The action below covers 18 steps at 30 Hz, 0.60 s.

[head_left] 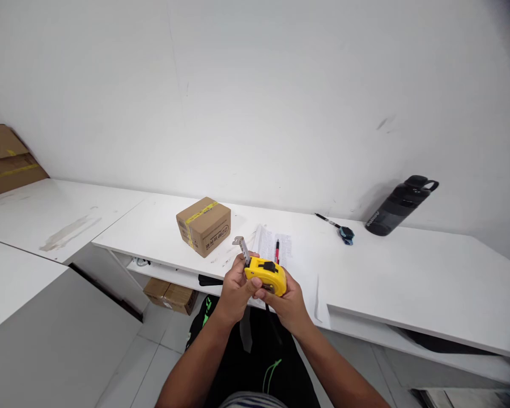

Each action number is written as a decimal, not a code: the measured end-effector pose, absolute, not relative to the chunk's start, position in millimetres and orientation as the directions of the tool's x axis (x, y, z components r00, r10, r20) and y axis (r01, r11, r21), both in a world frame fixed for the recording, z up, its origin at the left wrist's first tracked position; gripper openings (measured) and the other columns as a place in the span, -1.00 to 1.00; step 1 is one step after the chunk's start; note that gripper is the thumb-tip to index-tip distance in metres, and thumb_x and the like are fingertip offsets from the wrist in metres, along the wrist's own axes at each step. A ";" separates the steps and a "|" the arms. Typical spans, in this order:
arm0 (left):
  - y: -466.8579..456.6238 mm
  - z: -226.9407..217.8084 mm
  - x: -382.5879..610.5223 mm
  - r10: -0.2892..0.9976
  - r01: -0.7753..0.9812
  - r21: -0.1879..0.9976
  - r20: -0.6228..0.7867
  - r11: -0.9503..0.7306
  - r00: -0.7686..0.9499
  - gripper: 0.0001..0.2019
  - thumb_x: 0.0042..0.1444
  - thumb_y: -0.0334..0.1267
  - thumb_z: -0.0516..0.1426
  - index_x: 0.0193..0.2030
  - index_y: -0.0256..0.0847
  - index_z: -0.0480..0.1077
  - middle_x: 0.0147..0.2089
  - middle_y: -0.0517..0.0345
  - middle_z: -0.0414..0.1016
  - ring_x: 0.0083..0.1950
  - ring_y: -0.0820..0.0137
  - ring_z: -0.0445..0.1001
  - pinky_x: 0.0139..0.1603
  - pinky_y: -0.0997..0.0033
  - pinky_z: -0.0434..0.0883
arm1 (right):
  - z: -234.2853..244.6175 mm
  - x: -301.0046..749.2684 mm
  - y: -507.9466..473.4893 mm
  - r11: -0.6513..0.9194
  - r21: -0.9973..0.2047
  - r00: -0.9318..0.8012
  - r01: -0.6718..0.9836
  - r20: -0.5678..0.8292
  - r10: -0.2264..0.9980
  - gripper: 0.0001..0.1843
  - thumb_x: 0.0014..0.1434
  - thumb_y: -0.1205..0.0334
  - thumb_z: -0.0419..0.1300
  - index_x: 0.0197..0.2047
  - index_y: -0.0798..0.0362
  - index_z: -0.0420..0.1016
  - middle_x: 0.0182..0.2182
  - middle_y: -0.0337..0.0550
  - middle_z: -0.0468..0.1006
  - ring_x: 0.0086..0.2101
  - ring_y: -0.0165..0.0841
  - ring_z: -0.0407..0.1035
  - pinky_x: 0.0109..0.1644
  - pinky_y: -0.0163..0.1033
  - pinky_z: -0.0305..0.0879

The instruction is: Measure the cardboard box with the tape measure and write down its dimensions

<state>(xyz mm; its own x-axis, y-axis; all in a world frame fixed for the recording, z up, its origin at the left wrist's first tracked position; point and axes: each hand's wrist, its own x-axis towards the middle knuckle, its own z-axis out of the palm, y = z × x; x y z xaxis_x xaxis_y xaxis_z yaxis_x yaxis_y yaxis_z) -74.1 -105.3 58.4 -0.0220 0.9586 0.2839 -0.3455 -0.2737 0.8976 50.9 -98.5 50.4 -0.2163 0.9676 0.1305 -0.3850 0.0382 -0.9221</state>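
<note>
Between my two hands, above the desk's front edge, is a yellow tape measure [267, 274] with a black button on its side. A short stretch of its blade sticks up and to the left, ending in a metal hook. My left hand [237, 288] grips the left end, thumb on the case by the blade's mouth. My right hand [287, 303] wraps the lower right of the case. A dark strap hangs below. Behind my hands lie sheets of written paper [263, 242] with a red and black pen [277, 250] on them.
A taped cardboard box [204, 226] stands on the white desk [408, 266], left of the paper. To the right are a wristwatch [345, 233], a black pen [326, 220] and a dark bottle [397, 207] near the wall. Another box [170, 294] sits below, with more cartons [12, 164] far left.
</note>
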 end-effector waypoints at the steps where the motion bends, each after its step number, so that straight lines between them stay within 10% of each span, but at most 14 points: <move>1: -104.6 57.4 -74.3 0.957 -0.338 0.898 0.288 -0.281 -0.030 -0.45 -0.05 0.12 0.29 0.00 -0.19 0.46 0.13 -0.06 0.31 0.02 0.20 0.45 -0.01 0.28 0.48 | 48.8 50.9 -97.6 0.046 -0.926 -0.216 -0.374 0.136 0.967 -0.44 -0.23 0.14 0.53 -0.14 0.00 0.48 -0.37 -0.29 0.54 -0.42 -0.38 0.39 -0.31 -0.26 0.39; 18: -95.5 37.7 -77.4 0.937 -0.198 0.916 0.338 -0.348 -0.083 -0.52 0.02 0.11 0.25 -0.04 -0.21 0.51 0.16 -0.06 0.25 0.23 0.09 0.29 0.23 0.19 0.34 | 44.3 51.4 -92.8 0.019 -0.911 -0.223 -0.411 0.121 0.967 -0.47 -0.20 0.17 0.52 -0.15 0.00 0.45 -0.37 -0.31 0.52 -0.42 -0.43 0.36 -0.33 -0.30 0.35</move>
<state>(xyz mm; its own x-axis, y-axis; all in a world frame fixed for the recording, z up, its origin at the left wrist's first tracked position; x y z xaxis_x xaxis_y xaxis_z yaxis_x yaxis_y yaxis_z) -77.4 -95.5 37.7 -0.0834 0.9374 0.3382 -0.1976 -0.3482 0.9164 51.4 -92.8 44.3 -0.2235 0.9671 0.1215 -0.4111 0.0195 -0.9114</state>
